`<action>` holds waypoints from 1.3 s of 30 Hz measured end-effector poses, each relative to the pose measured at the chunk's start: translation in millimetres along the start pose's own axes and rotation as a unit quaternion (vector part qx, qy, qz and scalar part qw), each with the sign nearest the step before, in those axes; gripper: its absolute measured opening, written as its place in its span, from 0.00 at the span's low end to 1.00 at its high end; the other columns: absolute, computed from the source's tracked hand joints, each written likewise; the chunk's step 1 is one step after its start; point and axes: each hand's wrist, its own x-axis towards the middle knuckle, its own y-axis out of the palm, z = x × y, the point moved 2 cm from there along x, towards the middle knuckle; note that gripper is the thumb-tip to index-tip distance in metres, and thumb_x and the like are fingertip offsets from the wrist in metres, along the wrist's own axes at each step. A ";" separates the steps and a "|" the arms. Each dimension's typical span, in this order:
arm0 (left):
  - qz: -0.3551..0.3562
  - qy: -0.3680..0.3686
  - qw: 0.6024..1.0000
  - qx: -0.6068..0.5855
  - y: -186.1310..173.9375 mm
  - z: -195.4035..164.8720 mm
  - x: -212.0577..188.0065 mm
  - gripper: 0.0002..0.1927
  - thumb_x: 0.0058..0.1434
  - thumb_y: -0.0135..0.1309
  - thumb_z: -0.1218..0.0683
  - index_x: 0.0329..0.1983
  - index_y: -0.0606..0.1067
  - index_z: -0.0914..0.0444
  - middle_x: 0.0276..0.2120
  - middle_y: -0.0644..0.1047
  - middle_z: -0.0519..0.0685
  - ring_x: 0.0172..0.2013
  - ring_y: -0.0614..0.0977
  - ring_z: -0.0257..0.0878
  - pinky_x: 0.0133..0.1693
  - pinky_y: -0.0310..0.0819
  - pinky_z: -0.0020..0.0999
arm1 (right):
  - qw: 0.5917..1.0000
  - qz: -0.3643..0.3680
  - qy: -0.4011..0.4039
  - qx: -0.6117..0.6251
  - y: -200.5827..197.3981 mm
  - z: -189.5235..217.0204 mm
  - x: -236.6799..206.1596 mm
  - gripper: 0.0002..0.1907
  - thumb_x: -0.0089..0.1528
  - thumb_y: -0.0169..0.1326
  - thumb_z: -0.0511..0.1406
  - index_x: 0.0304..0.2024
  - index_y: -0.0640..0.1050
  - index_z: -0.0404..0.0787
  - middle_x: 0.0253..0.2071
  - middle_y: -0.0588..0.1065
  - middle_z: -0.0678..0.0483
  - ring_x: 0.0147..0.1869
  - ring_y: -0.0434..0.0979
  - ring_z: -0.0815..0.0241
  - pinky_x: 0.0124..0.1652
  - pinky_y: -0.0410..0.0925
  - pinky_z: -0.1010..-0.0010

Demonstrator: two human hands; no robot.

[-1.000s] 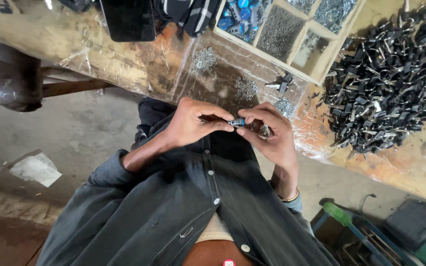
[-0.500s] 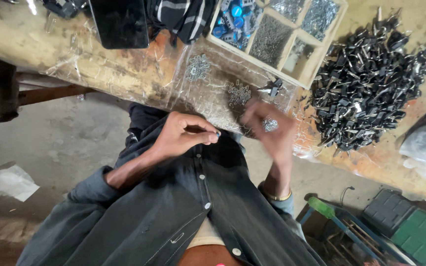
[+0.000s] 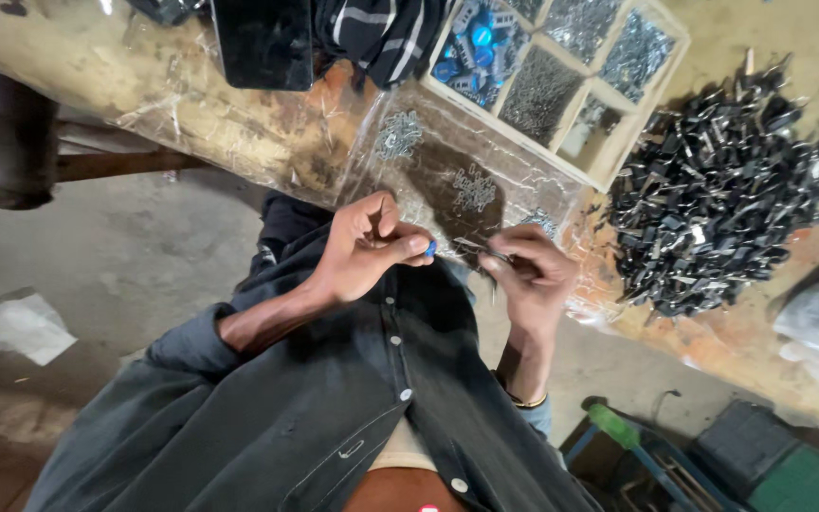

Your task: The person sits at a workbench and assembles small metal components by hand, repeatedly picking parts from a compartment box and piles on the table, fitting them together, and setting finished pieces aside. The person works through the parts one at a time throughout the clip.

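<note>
Blue cap (image 3: 429, 248) sits pinched in my left hand (image 3: 364, 248); my right hand (image 3: 533, 275) fingers grip a thin metal piece (image 3: 482, 248) above the counter (image 3: 239, 123).

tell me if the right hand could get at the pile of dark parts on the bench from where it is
Probably yes: the right hand sits just beside the pile of dark parts with nothing between them, though its fingers already pinch a small metal piece.
</note>
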 end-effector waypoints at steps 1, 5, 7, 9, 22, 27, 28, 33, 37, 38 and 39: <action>-0.007 -0.004 1.000 0.016 0.1 -1.0 0.6 0.21 0.67 0.56 0.69 0.32 0.57 0.60 0.38 0.81 0.58 0.42 0.84 0.38 0.43 0.85 0.35 | 0.999 0.006 0.014 -0.040 5.3 -0.4 -3.4 0.11 0.56 0.66 0.22 0.41 0.82 0.32 0.46 0.78 0.50 0.44 0.80 0.60 0.43 0.75 0.74; -0.029 -0.016 0.998 0.051 -2.2 -9.1 1.6 0.22 0.65 0.56 0.69 0.30 0.56 0.60 0.40 0.82 0.61 0.42 0.85 0.39 0.42 0.86 0.34 | 0.978 0.049 -0.055 -0.194 22.1 13.3 -1.2 0.12 0.55 0.67 0.22 0.41 0.83 0.33 0.43 0.80 0.50 0.45 0.82 0.59 0.44 0.74 0.74; -0.038 -0.019 0.997 0.060 -4.7 -13.3 0.0 0.22 0.64 0.56 0.69 0.29 0.56 0.60 0.41 0.82 0.62 0.41 0.86 0.39 0.41 0.86 0.34 | 0.960 0.044 -0.098 -0.259 29.8 22.6 -0.4 0.12 0.56 0.66 0.23 0.41 0.83 0.35 0.43 0.81 0.50 0.46 0.82 0.60 0.45 0.74 0.73; -0.043 -0.016 0.996 0.075 -6.8 -16.2 -4.0 0.22 0.64 0.56 0.69 0.28 0.56 0.60 0.41 0.83 0.62 0.40 0.86 0.40 0.40 0.86 0.33 | 0.951 0.050 -0.107 -0.287 41.6 26.5 -0.5 0.10 0.58 0.65 0.23 0.41 0.84 0.37 0.43 0.81 0.52 0.46 0.83 0.61 0.46 0.76 0.72; 0.268 -0.152 0.912 0.271 5.1 -40.8 -26.0 0.17 0.57 0.66 0.66 0.31 0.66 0.64 0.29 0.79 0.49 0.34 0.86 0.33 0.32 0.79 0.27 | 0.903 0.213 -0.178 -0.329 -11.2 74.2 57.3 0.12 0.57 0.53 0.27 0.43 0.82 0.37 0.39 0.81 0.51 0.40 0.81 0.57 0.41 0.72 0.69; 0.242 -0.202 0.914 0.256 3.5 -46.0 -27.6 0.13 0.58 0.64 0.65 0.34 0.69 0.64 0.31 0.84 0.47 0.32 0.85 0.31 0.33 0.78 0.25 | 0.801 -0.219 -0.215 -0.514 -76.2 83.9 89.9 0.19 0.66 0.56 0.19 0.57 0.82 0.37 0.54 0.82 0.49 0.48 0.86 0.57 0.35 0.69 0.77; 0.245 -0.191 0.911 0.270 2.7 -46.8 -26.5 0.12 0.58 0.64 0.64 0.34 0.70 0.64 0.30 0.83 0.47 0.32 0.85 0.31 0.33 0.78 0.25 | 0.795 -0.196 -0.197 -0.539 -85.4 79.9 98.1 0.20 0.65 0.56 0.20 0.57 0.82 0.38 0.55 0.81 0.49 0.51 0.84 0.56 0.39 0.71 0.75; 0.232 -0.146 0.899 0.341 5.0 -52.5 -14.2 0.11 0.57 0.67 0.62 0.37 0.75 0.64 0.30 0.83 0.46 0.33 0.84 0.31 0.35 0.78 0.25 | 0.615 -0.001 -0.159 -0.772 -107.4 44.7 123.3 0.22 0.54 0.60 0.27 0.50 0.85 0.48 0.57 0.78 0.53 0.60 0.74 0.49 0.53 0.66 0.50; 0.248 -0.007 0.862 0.442 15.8 -69.1 9.0 0.10 0.58 0.67 0.57 0.37 0.76 0.62 0.32 0.84 0.45 0.32 0.86 0.31 0.36 0.79 0.27 | 0.647 -0.067 -0.130 -0.749 -113.8 40.0 104.8 0.05 0.65 0.63 0.32 0.44 0.82 0.46 0.51 0.75 0.54 0.59 0.70 0.48 0.58 0.61 0.48; 0.245 0.003 0.858 0.452 18.4 -72.7 16.2 0.09 0.59 0.66 0.56 0.38 0.76 0.61 0.33 0.84 0.45 0.32 0.86 0.31 0.35 0.80 0.27 | 0.648 -0.085 -0.141 -0.744 -114.3 43.1 96.6 0.03 0.66 0.63 0.34 0.42 0.81 0.43 0.49 0.74 0.52 0.58 0.70 0.46 0.56 0.60 0.48; 0.242 0.014 0.852 0.464 21.1 -76.4 24.8 0.09 0.59 0.65 0.55 0.38 0.77 0.60 0.34 0.85 0.44 0.33 0.87 0.30 0.34 0.80 0.27 | 0.649 -0.104 -0.153 -0.738 -114.5 47.5 88.2 0.05 0.68 0.63 0.35 0.41 0.81 0.41 0.47 0.73 0.50 0.56 0.70 0.45 0.54 0.60 0.49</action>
